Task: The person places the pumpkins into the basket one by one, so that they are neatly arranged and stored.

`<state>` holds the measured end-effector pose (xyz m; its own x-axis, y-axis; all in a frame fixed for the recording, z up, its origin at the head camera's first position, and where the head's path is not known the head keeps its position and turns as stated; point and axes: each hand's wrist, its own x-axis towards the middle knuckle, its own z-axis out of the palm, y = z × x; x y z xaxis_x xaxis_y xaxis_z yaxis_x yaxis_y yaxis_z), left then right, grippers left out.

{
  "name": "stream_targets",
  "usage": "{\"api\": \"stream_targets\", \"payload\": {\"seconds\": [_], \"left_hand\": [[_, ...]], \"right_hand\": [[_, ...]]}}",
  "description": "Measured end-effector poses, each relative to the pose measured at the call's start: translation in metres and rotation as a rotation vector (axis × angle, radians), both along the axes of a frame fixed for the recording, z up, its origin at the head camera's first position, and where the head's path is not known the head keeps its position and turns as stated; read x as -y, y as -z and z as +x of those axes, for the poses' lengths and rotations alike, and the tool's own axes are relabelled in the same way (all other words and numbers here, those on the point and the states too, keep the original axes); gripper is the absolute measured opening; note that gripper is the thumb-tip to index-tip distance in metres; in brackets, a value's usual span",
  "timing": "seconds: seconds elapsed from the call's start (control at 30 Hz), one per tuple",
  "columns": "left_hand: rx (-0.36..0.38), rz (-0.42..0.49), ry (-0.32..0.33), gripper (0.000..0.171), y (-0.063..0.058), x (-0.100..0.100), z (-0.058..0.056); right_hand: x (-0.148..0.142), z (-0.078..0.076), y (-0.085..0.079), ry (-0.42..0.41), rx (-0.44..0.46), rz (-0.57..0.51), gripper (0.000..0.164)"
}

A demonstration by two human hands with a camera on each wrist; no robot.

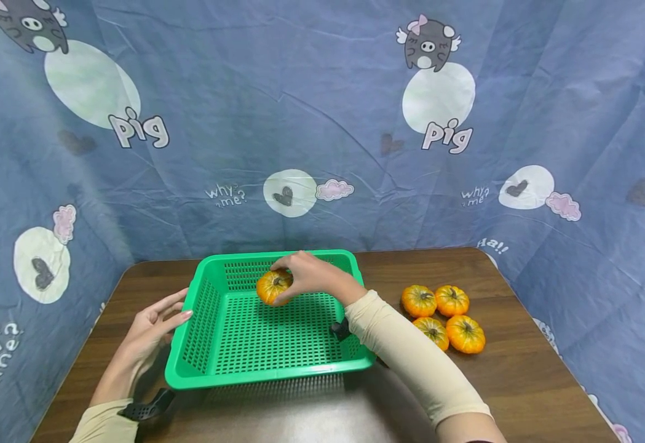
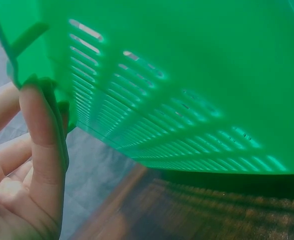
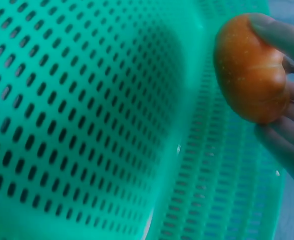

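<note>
While your R grip (image 1: 308, 274) pinches a pumpkin (image 1: 270, 288) over the basket (image 1: 267, 375), early release'd prob. bounce it; basket could skid b/c your L grip (image 1: 152, 326), spread, just touches its edge.

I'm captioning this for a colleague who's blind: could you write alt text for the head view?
A person's right hand holds a small orange pumpkin over a green perforated basket, while the left hand touches the basket's left rim. Four more pumpkins sit grouped to the right on a wooden table, before a blue pig-print cloth.
</note>
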<state>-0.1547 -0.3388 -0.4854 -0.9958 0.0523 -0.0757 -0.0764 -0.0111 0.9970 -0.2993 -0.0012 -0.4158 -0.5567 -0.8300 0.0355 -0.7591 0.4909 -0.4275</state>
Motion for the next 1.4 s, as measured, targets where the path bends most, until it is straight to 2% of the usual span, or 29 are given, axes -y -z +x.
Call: {"api": "stream_targets", "payload": {"seconds": [0.27, 0.5, 0.73, 1.0, 1.4], "left_hand": [[-0.016, -0.017, -0.001, 0.062, 0.000, -0.001, 0.000], [-0.009, -0.020, -0.002, 0.061, 0.000, -0.001, 0.001], [-0.025, -0.021, 0.002, 0.061, -0.002, 0.000, 0.001], [-0.008, -0.048, -0.015, 0.063, 0.000, -0.001, 0.001], [0.002, -0.046, -0.020, 0.062, -0.001, -0.001, 0.002]], "right_hand": [[0.026, 0.000, 0.011, -0.013, 0.037, 0.048, 0.068], [0.044, -0.001, 0.023, -0.005, 0.017, 0.064, 0.068], [0.056, 0.002, 0.027, -0.022, -0.009, 0.068, 0.067], [0.069, 0.008, 0.032, -0.053, -0.033, 0.110, 0.067], [0.075, 0.008, 0.039, -0.046, -0.038, 0.121, 0.069]]}}
